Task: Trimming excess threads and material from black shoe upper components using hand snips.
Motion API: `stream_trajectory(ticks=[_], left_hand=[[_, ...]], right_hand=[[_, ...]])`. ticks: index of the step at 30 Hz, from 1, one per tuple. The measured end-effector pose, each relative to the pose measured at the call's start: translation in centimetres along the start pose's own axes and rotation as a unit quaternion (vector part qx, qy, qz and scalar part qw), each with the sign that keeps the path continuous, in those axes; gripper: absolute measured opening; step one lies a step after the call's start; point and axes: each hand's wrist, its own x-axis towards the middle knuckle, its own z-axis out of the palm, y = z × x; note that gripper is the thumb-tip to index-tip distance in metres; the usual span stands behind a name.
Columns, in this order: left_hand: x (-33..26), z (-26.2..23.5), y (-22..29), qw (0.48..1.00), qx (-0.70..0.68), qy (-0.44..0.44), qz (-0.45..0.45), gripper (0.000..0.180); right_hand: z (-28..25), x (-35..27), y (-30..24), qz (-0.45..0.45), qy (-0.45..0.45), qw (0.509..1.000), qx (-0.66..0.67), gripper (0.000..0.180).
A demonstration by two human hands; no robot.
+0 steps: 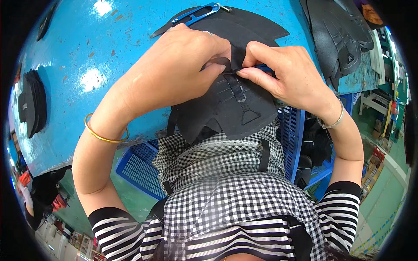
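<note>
A black sheet-like piece (209, 106) with cut edges and marked lines lies over the table's front edge, against my apron. At its middle, my left hand (191, 63) is closed, pinching a folded black flap between thumb and fingers. Just beside it, my right hand (281, 71) is closed with thumb and forefinger at the same flap. A slim blue tool (264, 68) shows under the right fingers; its tip is hidden. More flat black pieces (248, 28) lie beyond the hands, with blue-handled thread snips (196, 16) resting on top.
The blue table (117, 48) is worn and spotted. A stack of black pieces (32, 104) stands at the left, and larger black pieces (335, 37) are heaped at the far right. Blue plastic baskets (141, 169) (291, 130) stand below the table edge by my lap.
</note>
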Motion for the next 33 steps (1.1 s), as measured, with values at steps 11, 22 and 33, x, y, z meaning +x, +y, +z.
stream_trajectory(ticks=[11, 22, 33], left_hand=[[0.1, -0.5, -0.4, 0.999, 0.014, 0.019, 0.026, 0.01], [-0.7, 1.1, 0.2, 0.992, -0.032, 0.113, 0.048, 0.011], [-0.2, 1.3, 1.5, 0.989, 0.028, 0.138, 0.047, 0.012]], right_hand=[[-4.4, -0.3, 2.7, 0.102, -0.016, 0.982, 0.16, 0.027], [-4.0, 13.5, 2.6, 0.108, -0.023, 0.936, 0.334, 0.032], [-5.3, 13.4, 0.0, -0.178, -0.096, 0.978, -0.053, 0.024]])
